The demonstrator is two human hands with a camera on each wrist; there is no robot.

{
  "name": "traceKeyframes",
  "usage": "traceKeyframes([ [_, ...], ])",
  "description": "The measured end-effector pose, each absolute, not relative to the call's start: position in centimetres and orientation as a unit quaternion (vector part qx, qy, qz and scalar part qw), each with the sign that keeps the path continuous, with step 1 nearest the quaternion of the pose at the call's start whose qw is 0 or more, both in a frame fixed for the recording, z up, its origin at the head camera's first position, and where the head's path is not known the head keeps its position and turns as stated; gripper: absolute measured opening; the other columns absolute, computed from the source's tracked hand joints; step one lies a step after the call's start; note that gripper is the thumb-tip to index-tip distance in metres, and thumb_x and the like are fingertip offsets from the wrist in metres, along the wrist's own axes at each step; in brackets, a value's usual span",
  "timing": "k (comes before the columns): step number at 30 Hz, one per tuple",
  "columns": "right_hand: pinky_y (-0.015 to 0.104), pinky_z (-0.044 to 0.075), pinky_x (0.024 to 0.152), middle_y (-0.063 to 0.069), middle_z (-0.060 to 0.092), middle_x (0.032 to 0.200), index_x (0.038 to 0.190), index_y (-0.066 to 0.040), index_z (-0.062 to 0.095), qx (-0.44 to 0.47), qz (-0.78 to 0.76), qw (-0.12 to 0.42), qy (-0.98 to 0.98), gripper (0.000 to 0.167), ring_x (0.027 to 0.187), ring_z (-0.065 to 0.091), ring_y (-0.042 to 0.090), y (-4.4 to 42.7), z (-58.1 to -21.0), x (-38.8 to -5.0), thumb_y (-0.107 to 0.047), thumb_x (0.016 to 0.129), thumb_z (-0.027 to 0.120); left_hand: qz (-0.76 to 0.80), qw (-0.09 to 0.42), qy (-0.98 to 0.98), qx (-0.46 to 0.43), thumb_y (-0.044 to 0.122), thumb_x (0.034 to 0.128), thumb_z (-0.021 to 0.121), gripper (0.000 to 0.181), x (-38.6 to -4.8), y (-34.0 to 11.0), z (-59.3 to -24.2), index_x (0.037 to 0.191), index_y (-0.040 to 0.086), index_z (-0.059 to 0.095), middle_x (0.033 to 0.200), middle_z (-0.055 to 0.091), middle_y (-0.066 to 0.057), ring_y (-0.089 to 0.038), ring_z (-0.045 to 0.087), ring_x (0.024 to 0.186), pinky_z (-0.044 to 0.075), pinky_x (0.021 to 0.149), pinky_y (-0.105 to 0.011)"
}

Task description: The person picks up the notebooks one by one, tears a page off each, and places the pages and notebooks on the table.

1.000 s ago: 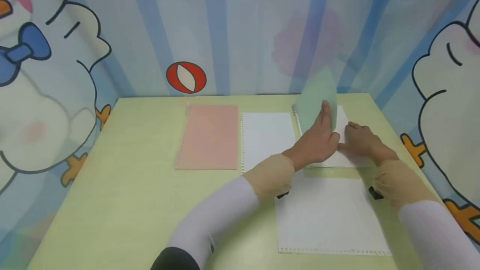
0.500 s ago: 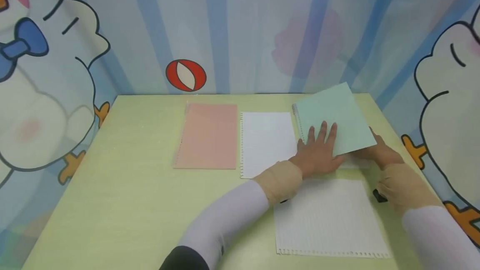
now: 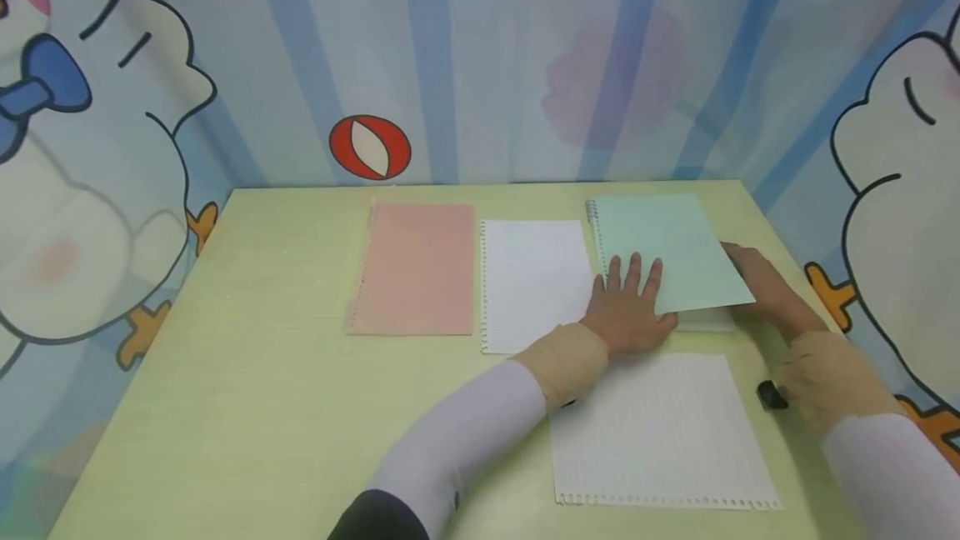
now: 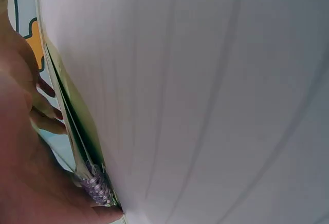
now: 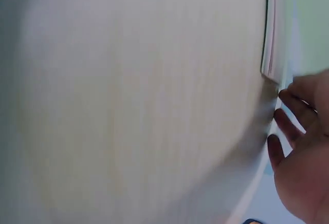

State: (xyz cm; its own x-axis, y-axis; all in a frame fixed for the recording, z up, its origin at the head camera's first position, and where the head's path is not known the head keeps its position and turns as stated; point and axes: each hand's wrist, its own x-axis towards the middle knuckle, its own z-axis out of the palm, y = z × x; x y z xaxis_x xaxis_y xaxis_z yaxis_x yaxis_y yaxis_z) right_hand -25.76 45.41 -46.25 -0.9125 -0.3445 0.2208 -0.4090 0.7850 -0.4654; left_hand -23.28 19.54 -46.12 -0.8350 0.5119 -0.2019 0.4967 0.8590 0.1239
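Note:
A spiral notebook with a mint-green cover (image 3: 660, 244) lies at the back right. Its cover tilts a little, its front right corner standing above the pages. My left hand (image 3: 628, 311) rests with fingers spread on the cover's front left part, near the spiral binding (image 4: 97, 185). My right hand (image 3: 772, 286) is at the notebook's right edge, part of it hidden behind the cover's corner. In the right wrist view, loosely bent fingers (image 5: 288, 126) are near the page block's corner (image 5: 272, 54). The thumb is not clearly visible.
A lined sheet with a torn edge (image 3: 660, 432) lies in front of the notebook. To its left are another torn sheet (image 3: 532, 282) and a pink notebook (image 3: 420, 269). The yellow-green table (image 3: 262, 407) meets printed walls at the back and sides.
The green cover has swung from nearly upright down to the right, over the white pages. My left hand has flattened onto it; my right hand has moved outward to the right edge.

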Motion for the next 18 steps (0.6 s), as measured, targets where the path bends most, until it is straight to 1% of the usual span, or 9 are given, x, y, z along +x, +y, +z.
traceKeyframes([
  [2, 0.073, 0.038, 0.105, 0.042, 0.047, 0.147, 0.152, 0.015, 0.043, 0.145, 0.327, 0.031, -0.933, 0.049, 0.134, 0.044, 0.063, 45.5, -45.9, -25.6, -0.013, 0.112, 0.046, 0.025, 0.114, 0.958, 0.262, 0.068, 0.1075, 0.021, 0.081, -23.1, 19.6, -46.0, 0.171, 0.028, -0.009, 0.179, -0.005, -0.004, -0.031, -0.005, 0.164, 0.012, 0.129, -0.046],
  [4, 0.072, 0.033, 0.111, 0.037, 0.038, 0.159, 0.162, 0.007, 0.032, 0.070, 0.380, -0.003, -0.922, 0.056, 0.144, 0.036, 0.059, 45.6, -45.2, -25.2, -0.028, 0.118, 0.031, 0.018, 0.101, 0.959, 0.265, 0.068, 0.1076, 0.022, 0.079, -22.5, 19.3, -45.5, 0.172, 0.028, -0.003, 0.179, -0.001, -0.005, -0.031, -0.001, 0.164, 0.014, 0.129, -0.045],
  [7, 0.069, 0.024, 0.119, 0.028, 0.025, 0.170, 0.171, -0.006, 0.012, 0.023, 0.452, -0.024, -0.892, 0.070, 0.154, 0.024, 0.051, 45.4, -44.4, -25.1, -0.048, 0.116, 0.025, -0.006, 0.075, 0.961, 0.265, 0.069, 0.1070, 0.024, 0.077, -21.7, 18.9, -45.2, 0.172, 0.030, 0.009, 0.179, 0.007, -0.006, -0.032, 0.006, 0.164, 0.019, 0.128, -0.046],
  [9, 0.066, 0.015, 0.124, 0.020, 0.014, 0.175, 0.172, -0.015, -0.002, 0.014, 0.526, -0.026, -0.850, 0.076, 0.159, 0.015, 0.044, 45.1, -43.9, -25.2, -0.057, 0.113, 0.022, -0.022, 0.066, 0.963, 0.261, 0.071, 0.1062, 0.024, 0.077, -21.5, 18.9, -45.4, 0.172, 0.033, 0.015, 0.178, 0.010, -0.006, -0.032, 0.009, 0.163, 0.022, 0.127, -0.047],
  [10, 0.063, 0.011, 0.126, 0.015, 0.011, 0.177, 0.171, -0.019, -0.005, 0.009, 0.566, -0.021, -0.824, 0.078, 0.161, 0.010, 0.040, 44.9, -43.7, -25.3, -0.061, 0.111, 0.022, -0.030, 0.064, 0.963, 0.260, 0.072, 0.1057, 0.025, 0.077, -21.4, 18.9, -45.5, 0.172, 0.033, 0.016, 0.178, 0.010, -0.007, -0.032, 0.010, 0.163, 0.022, 0.127, -0.047],
  [12, 0.056, 0.000, 0.129, 0.007, 0.006, 0.178, 0.171, -0.026, -0.008, 0.003, 0.640, -0.011, -0.768, 0.078, 0.163, 0.002, 0.033, 44.5, -43.2, -25.3, -0.065, 0.109, 0.019, -0.043, 0.070, 0.964, 0.252, 0.075, 0.1040, 0.026, 0.079, -21.6, 19.2, -45.9, 0.171, 0.036, 0.014, 0.179, 0.006, -0.005, -0.031, 0.006, 0.163, 0.020, 0.127, -0.048],
  [14, 0.050, -0.005, 0.129, 0.001, 0.007, 0.179, 0.171, -0.031, -0.005, 0.006, 0.697, 0.007, -0.717, 0.075, 0.164, 0.000, 0.026, 44.2, -42.9, -25.3, -0.065, 0.109, 0.020, -0.041, 0.080, 0.965, 0.248, 0.078, 0.1025, 0.027, 0.082, -21.6, 19.3, -45.8, 0.171, 0.037, 0.012, 0.179, 0.003, -0.004, -0.030, 0.003, 0.164, 0.017, 0.128, -0.048],
  [16, 0.047, -0.006, 0.130, -0.002, 0.010, 0.178, 0.171, -0.033, -0.001, 0.004, 0.720, 0.020, -0.693, 0.076, 0.164, 0.002, 0.023, 43.8, -42.6, -25.3, -0.067, 0.108, 0.021, -0.034, 0.084, 0.966, 0.241, 0.083, 0.0991, 0.029, 0.087, -22.0, 19.6, -46.2, 0.171, 0.039, 0.010, 0.179, 0.000, -0.003, -0.030, -0.001, 0.164, 0.015, 0.128, -0.049],
  [18, 0.047, -0.006, 0.130, -0.001, 0.011, 0.178, 0.171, -0.032, 0.000, 0.002, 0.720, 0.028, -0.693, 0.075, 0.164, 0.004, 0.024, 43.5, -42.5, -25.3, -0.067, 0.108, 0.021, -0.024, 0.096, 0.965, 0.242, 0.089, 0.0948, 0.030, 0.093, -22.5, 19.8, -46.4, 0.171, 0.040, 0.008, 0.179, -0.002, -0.001, -0.028, -0.003, 0.164, 0.014, 0.129, -0.048],
])
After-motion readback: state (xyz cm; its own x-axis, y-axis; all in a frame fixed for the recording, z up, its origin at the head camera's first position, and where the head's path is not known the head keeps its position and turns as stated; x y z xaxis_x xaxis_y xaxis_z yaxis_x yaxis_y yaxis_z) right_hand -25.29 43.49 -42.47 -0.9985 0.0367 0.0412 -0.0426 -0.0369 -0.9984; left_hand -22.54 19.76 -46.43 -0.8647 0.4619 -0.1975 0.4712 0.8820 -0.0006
